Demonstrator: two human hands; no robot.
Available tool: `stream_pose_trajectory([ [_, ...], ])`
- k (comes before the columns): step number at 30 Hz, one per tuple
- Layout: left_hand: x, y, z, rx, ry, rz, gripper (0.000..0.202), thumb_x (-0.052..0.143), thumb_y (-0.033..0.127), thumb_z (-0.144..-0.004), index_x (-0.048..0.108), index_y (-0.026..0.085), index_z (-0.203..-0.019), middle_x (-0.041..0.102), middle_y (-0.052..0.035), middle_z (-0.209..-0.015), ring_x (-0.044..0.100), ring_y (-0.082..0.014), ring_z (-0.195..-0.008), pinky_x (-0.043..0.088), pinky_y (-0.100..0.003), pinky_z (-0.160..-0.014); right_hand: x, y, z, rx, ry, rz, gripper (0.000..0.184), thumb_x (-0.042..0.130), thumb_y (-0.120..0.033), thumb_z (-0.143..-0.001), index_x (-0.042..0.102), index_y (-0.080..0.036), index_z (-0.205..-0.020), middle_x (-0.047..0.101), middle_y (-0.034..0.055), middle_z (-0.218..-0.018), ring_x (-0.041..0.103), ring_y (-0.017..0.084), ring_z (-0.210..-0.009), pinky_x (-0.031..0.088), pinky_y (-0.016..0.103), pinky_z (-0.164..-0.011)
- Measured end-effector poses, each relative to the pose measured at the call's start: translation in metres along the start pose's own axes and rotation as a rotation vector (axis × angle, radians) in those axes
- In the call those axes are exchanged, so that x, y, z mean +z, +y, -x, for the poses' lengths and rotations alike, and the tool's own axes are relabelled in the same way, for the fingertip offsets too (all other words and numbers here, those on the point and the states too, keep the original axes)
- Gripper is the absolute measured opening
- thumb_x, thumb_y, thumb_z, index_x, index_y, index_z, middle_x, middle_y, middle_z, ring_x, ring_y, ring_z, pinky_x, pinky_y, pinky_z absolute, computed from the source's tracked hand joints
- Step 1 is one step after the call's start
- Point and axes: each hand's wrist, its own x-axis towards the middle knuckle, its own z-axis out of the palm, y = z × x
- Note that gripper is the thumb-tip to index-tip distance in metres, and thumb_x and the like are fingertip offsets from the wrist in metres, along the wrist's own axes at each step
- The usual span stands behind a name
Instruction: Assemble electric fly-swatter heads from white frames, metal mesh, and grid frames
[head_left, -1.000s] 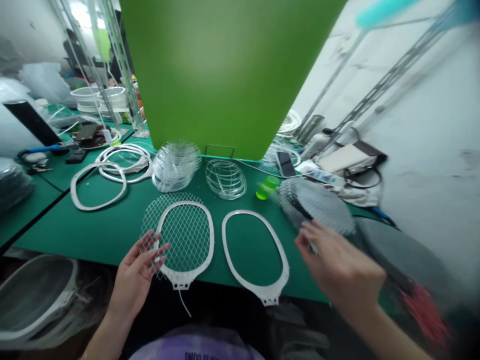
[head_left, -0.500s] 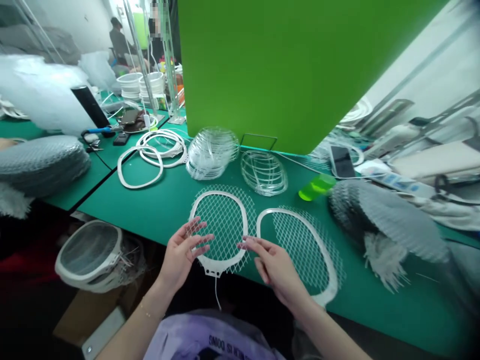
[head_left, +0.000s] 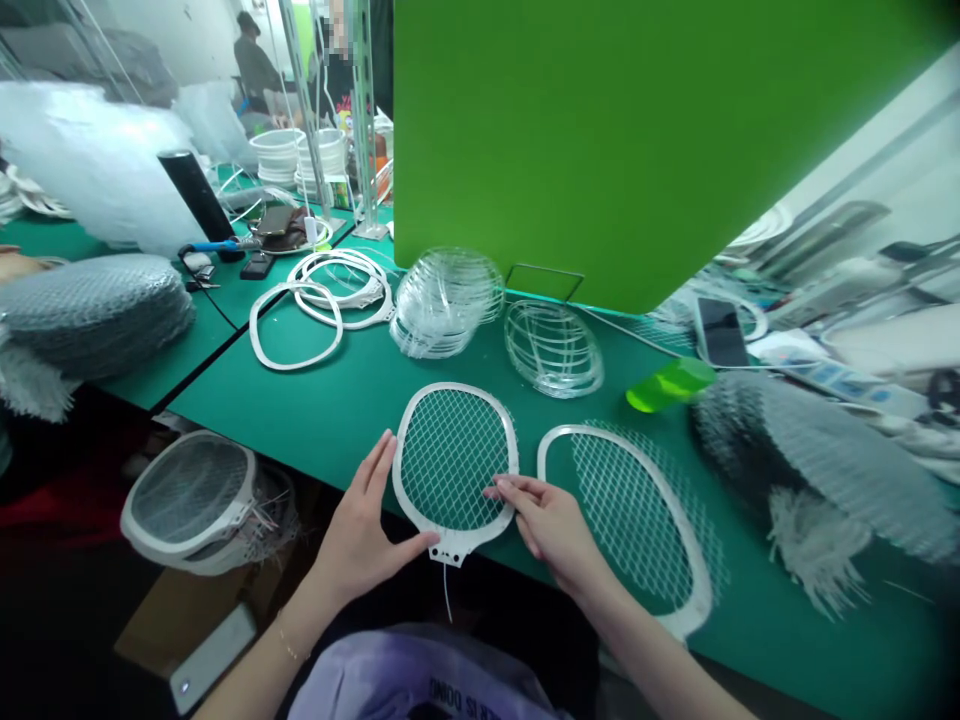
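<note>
Green table [head_left: 330, 410]: your work surface, with everything below within your reach.

Mesh stack [head_left: 817, 450]: at your right, likely set there for easy picking.

Second frame [head_left: 697, 590]: white, on the table beside your right forearm, a mesh sheet across part of it, apparently kept nearby to spare reaching.

Near frame [head_left: 457, 538]: white, straight in front of you between both hands, mesh [head_left: 450, 455] spanning its opening and showing past its right rim.

Left hand [head_left: 360, 535]: spread open, fingertips at the left rim, thumb at the base tab, seemingly to steady the frame.

Right hand [head_left: 555, 525]: thumb and forefinger drawn together at the right rim; whether they pinch mesh, you cannot tell.

Cord [head_left: 448, 592]: white, hanging from the base tab.
</note>
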Motion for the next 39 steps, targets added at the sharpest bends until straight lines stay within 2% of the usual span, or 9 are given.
stream_pose_trajectory([
  [10, 0.005, -0.004, -0.001, 0.163, -0.111, -0.255, 0.063, 0.068, 0.045, -0.085, 0.05, 0.027, -0.143, 0.044, -0.0084, -0.155, 0.03, -0.0351, -0.148, 0.027, -0.058, -0.119, -0.011, -0.016, 0.0, 0.002, -0.026, 0.307, 0.027, 0.064, -0.04, -0.084, 0.071, -0.014, -0.085, 0.077, 0.0112, -0.09, 0.038, 0.004, -0.028, 0.028, 0.024, -0.033],
  [15, -0.001, -0.014, -0.004, 0.173, -0.122, -0.243, 0.061, 0.064, 0.05, -0.087, 0.052, 0.028, -0.143, 0.046, -0.0081, -0.154, 0.03, -0.0361, -0.147, 0.023, -0.059, -0.119, -0.032, -0.014, 0.031, -0.42, 0.287, 0.637, 0.046, 0.062, -0.061, -0.082, 0.074, -0.021, -0.102, 0.075, 0.009, -0.089, 0.057, 0.017, -0.05, 0.048, 0.033, -0.055],
  [18, -0.018, -0.027, -0.008, 0.16, -0.091, -0.256, 0.059, 0.065, 0.048, -0.087, 0.053, 0.032, -0.142, 0.048, -0.0064, -0.152, 0.028, -0.0367, -0.148, 0.019, -0.061, -0.119, -0.07, -0.002, 0.038, -0.498, 0.38, 0.732, 0.049, 0.06, -0.066, -0.081, 0.074, -0.024, -0.103, 0.073, 0.0103, -0.095, 0.066, 0.026, -0.078, 0.051, 0.039, -0.073],
  [20, -0.022, -0.023, -0.012, 0.176, -0.038, -0.273, 0.062, 0.067, 0.048, -0.085, 0.052, 0.032, -0.143, 0.046, -0.0064, -0.154, 0.024, -0.0384, -0.149, 0.015, -0.063, -0.119, -0.109, 0.006, 0.03, -0.454, 0.575, 0.752, 0.054, 0.058, -0.069, -0.08, 0.073, -0.022, -0.102, 0.072, 0.0117, -0.094, 0.065, 0.029, -0.084, 0.05, 0.043, -0.08],
  [24, 0.011, 0.036, -0.015, 0.38, -0.046, -0.191, 0.067, 0.065, 0.048, -0.088, 0.044, 0.03, -0.149, 0.037, -0.0068, -0.159, 0.022, -0.0362, -0.15, 0.018, -0.059, -0.121, -0.183, 0.026, 0.0, -0.399, 0.845, 0.866, 0.065, 0.055, -0.071, -0.078, 0.071, -0.011, -0.098, 0.068, 0.0239, -0.098, 0.062, 0.035, -0.091, 0.047, 0.049, -0.085],
  [27, 0.057, 0.089, -0.014, 0.573, -0.41, -0.088, 0.061, 0.061, 0.049, -0.092, 0.046, 0.03, -0.148, 0.041, -0.0066, -0.157, 0.034, -0.033, -0.146, 0.03, -0.056, -0.118, -0.202, 0.035, -0.014, -0.299, 0.803, 0.829, 0.061, 0.06, -0.067, -0.072, 0.072, -0.008, -0.087, 0.068, 0.0248, -0.094, 0.063, 0.035, -0.087, 0.047, 0.05, -0.084],
  [29, 0.077, 0.102, -0.015, 0.591, -0.501, -0.096, 0.05, 0.061, 0.044, -0.093, 0.056, 0.025, -0.139, 0.051, -0.0108, -0.149, 0.042, -0.0339, -0.141, 0.034, -0.057, -0.115, -0.199, 0.036, -0.014, -0.25, 0.737, 0.71, 0.057, 0.062, -0.065, -0.069, 0.072, -0.011, -0.082, 0.07, 0.0187, -0.086, 0.064, 0.03, -0.079, 0.05, 0.047, -0.078],
  [33, 0.078, 0.082, -0.023, 0.53, -0.428, -0.093, 0.031, 0.059, 0.033, -0.095, 0.066, 0.024, -0.124, 0.06, -0.0124, -0.14, 0.049, -0.0329, -0.137, 0.041, -0.054, -0.112, -0.186, 0.03, -0.002, -0.185, 0.579, 0.369, 0.043, 0.072, -0.057, -0.063, 0.073, -0.016, -0.075, 0.071, 0.0076, -0.072, 0.063, 0.022, -0.069, 0.05, 0.033, -0.061],
  [39, 0.07, 0.069, -0.021, 0.44, -0.323, -0.004, 0.024, 0.059, 0.034, -0.095, 0.065, 0.022, -0.114, 0.059, -0.0149, -0.137, 0.055, -0.035, -0.13, 0.055, -0.048, -0.098, -0.169, 0.027, 0.007, -0.137, 0.424, -0.185, 0.048, 0.089, -0.043, -0.052, 0.065, -0.017, -0.084, 0.074, 0.0098, -0.081, 0.07, 0.022, -0.068, 0.051, 0.027, -0.048],
])
